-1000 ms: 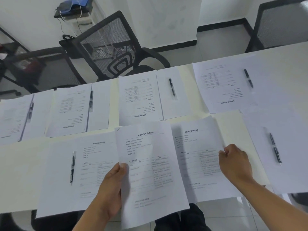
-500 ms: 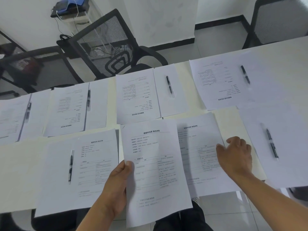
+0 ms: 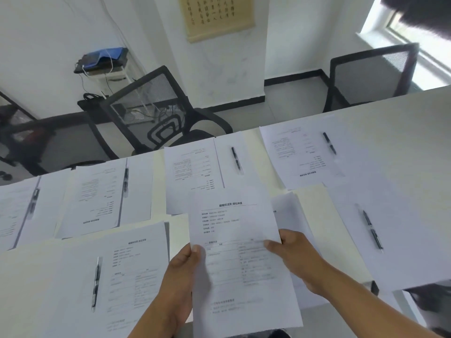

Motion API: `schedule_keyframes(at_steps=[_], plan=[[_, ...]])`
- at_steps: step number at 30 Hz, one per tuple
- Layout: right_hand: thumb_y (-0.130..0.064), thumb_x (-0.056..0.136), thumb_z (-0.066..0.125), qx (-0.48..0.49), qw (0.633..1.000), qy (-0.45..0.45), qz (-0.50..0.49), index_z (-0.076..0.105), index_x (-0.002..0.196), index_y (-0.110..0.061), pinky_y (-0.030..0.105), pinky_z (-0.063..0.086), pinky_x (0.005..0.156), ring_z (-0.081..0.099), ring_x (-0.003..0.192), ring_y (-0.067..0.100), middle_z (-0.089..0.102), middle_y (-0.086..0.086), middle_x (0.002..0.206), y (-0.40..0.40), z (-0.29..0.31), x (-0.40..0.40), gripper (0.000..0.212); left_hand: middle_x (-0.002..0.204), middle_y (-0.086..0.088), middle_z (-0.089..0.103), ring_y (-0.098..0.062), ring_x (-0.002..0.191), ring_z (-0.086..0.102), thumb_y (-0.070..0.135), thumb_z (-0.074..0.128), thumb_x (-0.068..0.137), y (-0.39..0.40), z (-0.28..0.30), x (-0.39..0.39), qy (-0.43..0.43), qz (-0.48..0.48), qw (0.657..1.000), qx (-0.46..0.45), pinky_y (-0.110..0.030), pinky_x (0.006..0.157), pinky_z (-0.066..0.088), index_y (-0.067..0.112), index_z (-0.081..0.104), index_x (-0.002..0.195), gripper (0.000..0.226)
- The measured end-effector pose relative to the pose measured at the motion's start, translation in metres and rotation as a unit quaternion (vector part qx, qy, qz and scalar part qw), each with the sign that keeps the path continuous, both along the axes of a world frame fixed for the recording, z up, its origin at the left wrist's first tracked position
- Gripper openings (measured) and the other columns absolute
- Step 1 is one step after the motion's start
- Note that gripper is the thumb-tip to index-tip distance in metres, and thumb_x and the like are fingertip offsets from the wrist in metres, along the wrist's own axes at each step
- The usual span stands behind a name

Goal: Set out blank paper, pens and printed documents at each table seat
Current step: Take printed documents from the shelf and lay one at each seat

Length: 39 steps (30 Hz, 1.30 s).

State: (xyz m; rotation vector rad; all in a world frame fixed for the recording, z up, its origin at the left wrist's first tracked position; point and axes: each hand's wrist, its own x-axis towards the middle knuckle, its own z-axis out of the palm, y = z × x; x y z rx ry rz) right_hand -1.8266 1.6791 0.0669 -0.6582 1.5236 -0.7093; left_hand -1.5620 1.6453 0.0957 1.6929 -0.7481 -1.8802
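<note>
The left hand (image 3: 179,286) and right hand (image 3: 296,259) each pinched an edge of one printed document (image 3: 240,252), thumbs on top, holding it above the worktop (image 3: 314,206). Left of the left hand lay a pen (image 3: 96,282) on paper; beyond both hands, paper sets with pens lined the far edge.

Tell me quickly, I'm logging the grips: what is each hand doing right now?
Left hand: grips the printed document at its left edge.
Right hand: grips the same sheet at its right edge.
</note>
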Motion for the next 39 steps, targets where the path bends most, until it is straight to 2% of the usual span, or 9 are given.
schedule_keyframes(at_steps=[3,5,9,14,19,28,32,35,39], plan=[[-0.028,0.106,0.067,-0.024,0.998,0.049,-0.006,0.075,0.103,-0.010,0.029,0.065,0.076,0.079,0.085,0.011,0.083,-0.005,0.099,0.002,0.006,0.001,0.020,0.110,-0.001,0.085,-0.028,0.101,0.080,0.032,0.052,0.115,-0.003,0.001,-0.005,-0.090,-0.041,0.994,-0.051,-0.044,0.092,0.062,0.018,0.082,0.106,0.034],[-0.033,0.103,0.068,-0.026,0.995,0.090,-0.019,0.061,0.089,-0.006,0.031,0.054,0.067,0.065,0.069,0.013,0.074,0.001,0.081,0.004,0.010,-0.002,0.031,0.088,0.007,0.077,-0.019,0.077,0.065,0.039,0.059,0.106,-0.007,-0.001,-0.008,-0.127,-0.052,0.987,-0.084,-0.033,0.074,0.048,0.012,0.073,0.088,0.035],[-0.036,0.100,0.066,-0.038,0.985,0.164,-0.041,0.036,0.083,-0.006,0.034,0.026,0.065,0.029,0.068,0.017,0.032,-0.002,0.074,0.013,0.021,-0.012,0.045,0.070,-0.001,0.042,-0.016,0.068,0.036,0.034,0.065,0.102,-0.019,-0.007,-0.021,-0.163,-0.080,0.975,-0.125,-0.034,0.069,0.029,0.008,0.043,0.074,0.045],[-0.029,0.103,0.065,-0.040,0.972,0.218,-0.078,0.036,0.074,-0.020,0.023,0.026,0.052,0.029,0.053,0.009,0.035,-0.016,0.056,0.023,0.038,-0.034,0.042,0.073,-0.003,0.033,-0.020,0.070,0.028,0.027,0.069,0.104,-0.024,-0.002,-0.049,-0.113,-0.095,0.979,-0.140,-0.036,0.068,0.024,0.008,0.033,0.074,0.050],[-0.030,0.101,0.067,-0.036,0.965,0.237,-0.105,0.035,0.077,-0.020,0.028,0.028,0.054,0.029,0.055,0.012,0.034,-0.010,0.060,0.030,0.051,-0.073,0.042,0.076,-0.005,0.028,-0.028,0.076,0.023,0.031,0.070,0.103,-0.025,0.004,-0.091,-0.088,-0.107,0.979,-0.149,-0.042,0.072,0.025,0.012,0.028,0.074,0.054],[-0.026,0.104,0.064,-0.043,0.969,0.225,-0.090,0.034,0.073,-0.018,0.024,0.032,0.052,0.033,0.043,0.005,0.041,-0.015,0.052,0.041,0.052,-0.174,0.043,0.073,-0.008,0.029,-0.025,0.072,0.029,0.026,0.076,0.102,-0.013,0.001,-0.192,-0.115,-0.096,0.978,-0.148,-0.035,0.063,0.043,0.013,0.030,0.069,0.058],[-0.030,0.102,0.065,-0.019,0.971,0.228,-0.066,0.031,0.076,-0.020,0.027,0.028,0.053,0.028,0.049,0.008,0.035,-0.015,0.052,0.045,0.038,-0.248,0.044,0.068,-0.013,0.048,-0.024,0.060,0.051,0.027,0.081,0.098,0.003,-0.008,-0.258,-0.116,-0.078,0.984,-0.110,-0.037,0.061,0.057,0.012,0.041,0.066,0.053],[-0.034,0.101,0.065,-0.009,0.969,0.238,-0.060,0.039,0.078,-0.011,0.031,0.031,0.057,0.036,0.057,0.014,0.041,-0.011,0.060,0.049,0.027,-0.302,0.042,0.079,-0.029,0.065,-0.036,0.068,0.068,0.031,0.082,0.098,0.009,-0.018,-0.307,-0.116,-0.072,0.987,-0.081,-0.050,0.073,0.068,-0.005,0.050,0.073,0.054],[-0.034,0.102,0.063,0.003,0.968,0.247,-0.046,0.048,0.081,-0.011,0.033,0.037,0.059,0.045,0.060,0.017,0.052,-0.003,0.069,0.057,0.015,-0.357,0.035,0.087,-0.013,0.067,-0.034,0.076,0.067,0.038,0.076,0.102,0.015,-0.034,-0.359,-0.116,-0.104,0.985,-0.074,-0.061,0.079,0.067,-0.013,0.059,0.089,0.055]])
